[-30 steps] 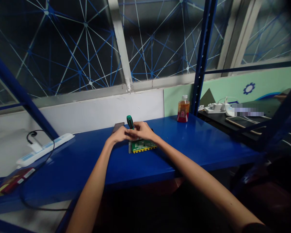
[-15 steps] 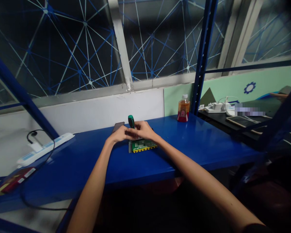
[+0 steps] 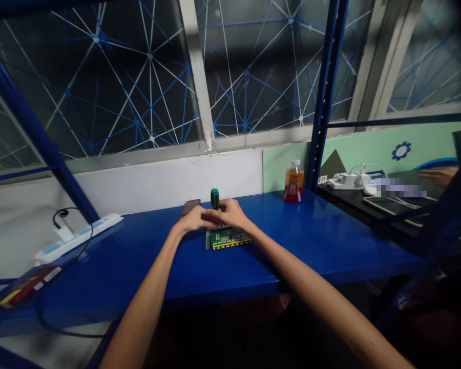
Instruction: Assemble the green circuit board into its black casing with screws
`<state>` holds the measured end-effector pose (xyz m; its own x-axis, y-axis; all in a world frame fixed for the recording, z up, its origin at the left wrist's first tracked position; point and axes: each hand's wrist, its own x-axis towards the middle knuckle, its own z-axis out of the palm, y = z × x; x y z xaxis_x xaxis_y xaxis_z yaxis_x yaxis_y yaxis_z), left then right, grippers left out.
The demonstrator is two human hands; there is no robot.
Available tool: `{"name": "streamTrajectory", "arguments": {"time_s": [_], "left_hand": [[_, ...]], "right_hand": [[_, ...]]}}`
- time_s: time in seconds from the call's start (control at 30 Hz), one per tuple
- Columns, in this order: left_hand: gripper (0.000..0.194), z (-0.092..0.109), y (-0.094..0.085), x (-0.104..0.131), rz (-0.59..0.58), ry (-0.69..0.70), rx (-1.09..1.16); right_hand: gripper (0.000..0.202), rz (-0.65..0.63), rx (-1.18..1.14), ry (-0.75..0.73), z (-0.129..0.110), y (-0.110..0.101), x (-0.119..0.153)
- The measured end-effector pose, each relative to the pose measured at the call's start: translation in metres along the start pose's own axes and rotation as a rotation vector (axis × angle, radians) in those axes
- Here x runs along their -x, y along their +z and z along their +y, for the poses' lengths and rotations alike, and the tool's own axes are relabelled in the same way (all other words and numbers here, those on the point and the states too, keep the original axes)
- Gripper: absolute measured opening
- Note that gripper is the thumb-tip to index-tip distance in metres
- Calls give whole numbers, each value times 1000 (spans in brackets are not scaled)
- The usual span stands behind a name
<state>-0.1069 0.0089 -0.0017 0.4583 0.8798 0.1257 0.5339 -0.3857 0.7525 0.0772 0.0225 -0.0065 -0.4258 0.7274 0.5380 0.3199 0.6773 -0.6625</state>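
Note:
A screwdriver (image 3: 214, 199) with a green and black handle stands upright above the far side of a green circuit board (image 3: 225, 237), which has a row of yellow ports along its near edge. My right hand (image 3: 232, 214) is closed at the screwdriver, just below its handle. Beside it, my left hand (image 3: 194, 219) has its fingers drawn together by the shaft, meeting the right fingers. What the left fingertips pinch is hidden, as is the screwdriver's tip. The board lies on the blue table (image 3: 138, 266).
Behind my left hand lies a dark phone-like slab (image 3: 191, 205). A bottle of red-orange liquid (image 3: 294, 182) stands at the back right. At left are a white power strip (image 3: 80, 238), a black cable and a red box (image 3: 28, 287). Another person's hand (image 3: 440, 176) shows over the neighbouring black desk.
The camera view has shifted slightly, so everything sits lower and a little to the right. The screwdriver looks more upright. Both hands stay together over the board.

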Motion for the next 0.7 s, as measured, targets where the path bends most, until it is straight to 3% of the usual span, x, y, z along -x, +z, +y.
{"name": "streamTrajectory", "arguments": {"time_s": [0.2,0.43,0.7], "left_hand": [[23,-2,4,5,-10,26,-28],[24,-9,13,18,85,47,-37],[27,-18,19,14,177,60,-25]], "right_hand": [[40,1,-12,-11,-2,-1,1],[37,-27,-48,-14,-4,0,2],[38,-24,-19,2,-2,1,3]]}}
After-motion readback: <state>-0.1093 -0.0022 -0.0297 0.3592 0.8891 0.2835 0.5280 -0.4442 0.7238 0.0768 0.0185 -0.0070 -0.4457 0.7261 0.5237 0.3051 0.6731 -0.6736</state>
